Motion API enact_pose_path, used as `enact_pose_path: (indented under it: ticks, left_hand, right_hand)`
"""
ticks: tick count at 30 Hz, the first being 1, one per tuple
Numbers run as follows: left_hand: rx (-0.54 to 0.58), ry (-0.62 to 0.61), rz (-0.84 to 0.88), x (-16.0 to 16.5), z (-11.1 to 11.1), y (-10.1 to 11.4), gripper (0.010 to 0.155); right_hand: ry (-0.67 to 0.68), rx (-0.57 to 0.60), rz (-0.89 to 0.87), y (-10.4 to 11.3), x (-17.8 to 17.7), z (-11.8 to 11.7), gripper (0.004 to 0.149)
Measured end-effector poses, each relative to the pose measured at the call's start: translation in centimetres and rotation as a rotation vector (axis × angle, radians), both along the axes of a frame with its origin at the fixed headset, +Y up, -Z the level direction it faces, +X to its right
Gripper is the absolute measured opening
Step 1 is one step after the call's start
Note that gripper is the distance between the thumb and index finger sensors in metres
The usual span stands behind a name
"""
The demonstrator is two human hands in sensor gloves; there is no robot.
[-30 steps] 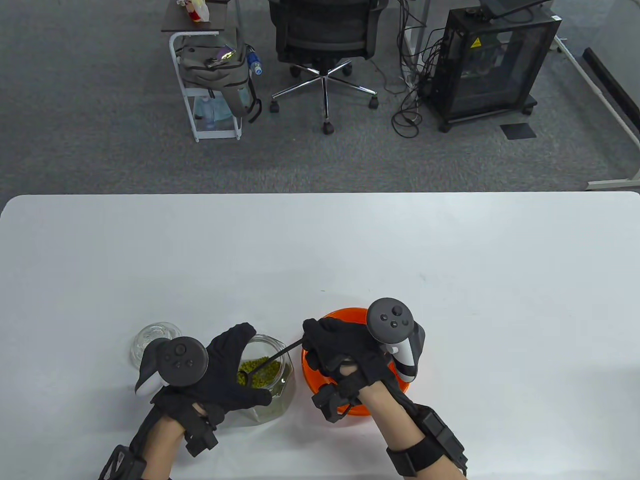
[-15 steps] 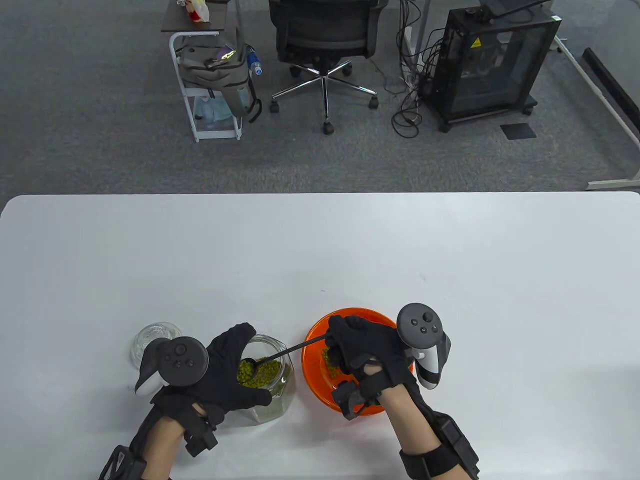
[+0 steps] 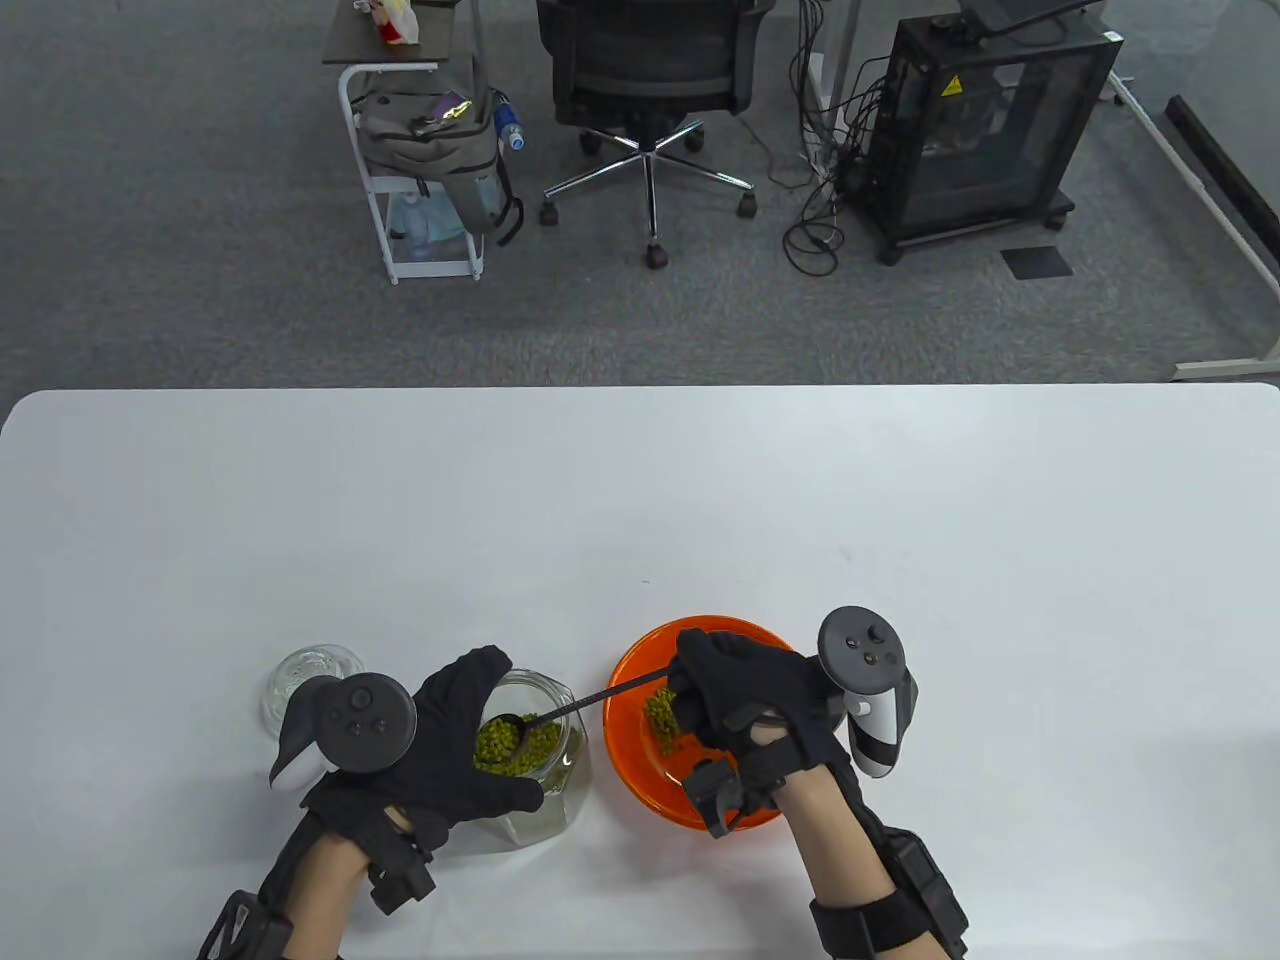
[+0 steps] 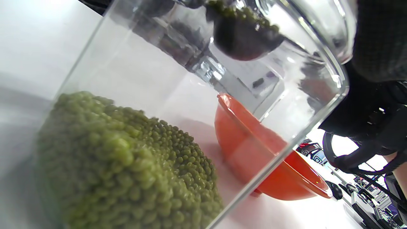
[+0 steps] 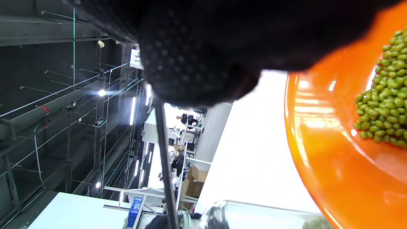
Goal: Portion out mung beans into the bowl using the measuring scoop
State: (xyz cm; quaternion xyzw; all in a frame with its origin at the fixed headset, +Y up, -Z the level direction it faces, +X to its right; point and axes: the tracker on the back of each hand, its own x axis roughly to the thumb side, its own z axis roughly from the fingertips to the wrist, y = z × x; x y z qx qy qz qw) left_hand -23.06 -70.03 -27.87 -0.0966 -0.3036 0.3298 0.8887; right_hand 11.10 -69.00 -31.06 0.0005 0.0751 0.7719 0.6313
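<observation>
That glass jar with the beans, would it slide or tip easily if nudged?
Probably not: the glass jar looks thick-walled, squat and weighted by mung beans. The left hand grips it, perhaps because smooth glass can slide on the table. Likely breakable if dropped.

1. The left hand (image 3: 440, 740) comes in from the bottom left. It wears a black glove, and its fingers (image 3: 478, 672) and thumb curl round the side of a glass jar (image 3: 555, 790).
2. A tracker (image 3: 345, 722) sits on the back of the left hand.
3. The right hand (image 3: 745, 690) comes in from the bottom right. Its fingers are curled and pinch the thin handle of a measuring scoop (image 3: 580, 703).
4. A second tracker (image 3: 868, 675) sits on the back of the right hand.
5. Both wrists have black straps.
</observation>
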Motion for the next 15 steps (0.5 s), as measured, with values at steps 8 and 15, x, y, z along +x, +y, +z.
enact_pose_path:
  ticks: [8,15]
  left_hand:
    - [-0.001,0.0,0.001,0.0,0.0,0.0,0.125]
    - [0.0,0.001,0.002,0.0,0.0,0.0,0.126]
  right_hand:
    - [-0.014,-0.012,-0.054,0.3,1.3,-0.1,0.044]
    - [-0.015,-0.032,-0.108,0.7,2.3,-0.3,0.044]
